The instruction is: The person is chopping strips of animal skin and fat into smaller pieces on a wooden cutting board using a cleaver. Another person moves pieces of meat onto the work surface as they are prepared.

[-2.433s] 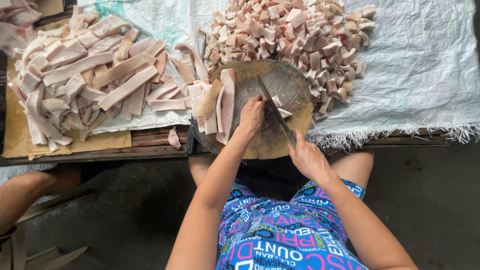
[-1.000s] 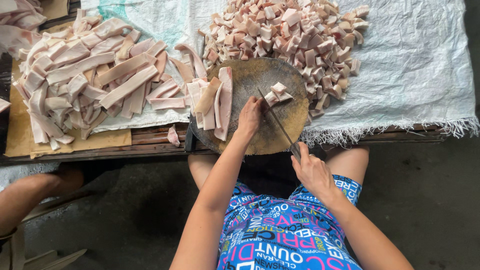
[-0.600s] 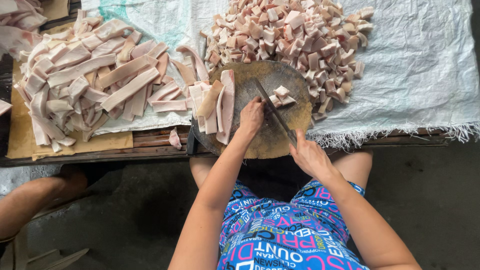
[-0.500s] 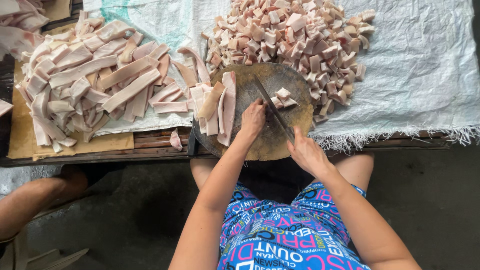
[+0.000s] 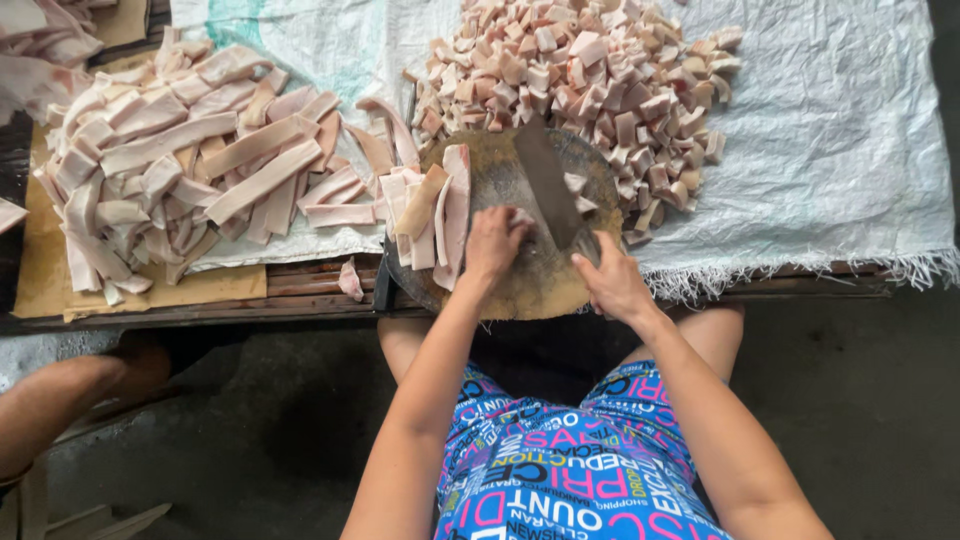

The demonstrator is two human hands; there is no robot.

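One round wooden board [image 5: 520, 285] sits at the near edge of the worktop [image 5: 300, 290], with one cleaver [image 5: 548, 185] lying flat-bladed across it. The right hand [image 5: 612, 280] is closed round the cleaver's handle. The left hand [image 5: 494, 240] has its fingers curled down on a strip of meat [image 5: 520, 216] beside the blade. A few cut cubes [image 5: 580, 190] lie right of the blade; a small bunch of strips [image 5: 435, 215], too overlapped to count, rests on the board's left side. Two piles sit on white sacking [image 5: 840, 140]: long strips [image 5: 190, 170] far left, cubes [image 5: 590, 80] far behind the board, both past counting.
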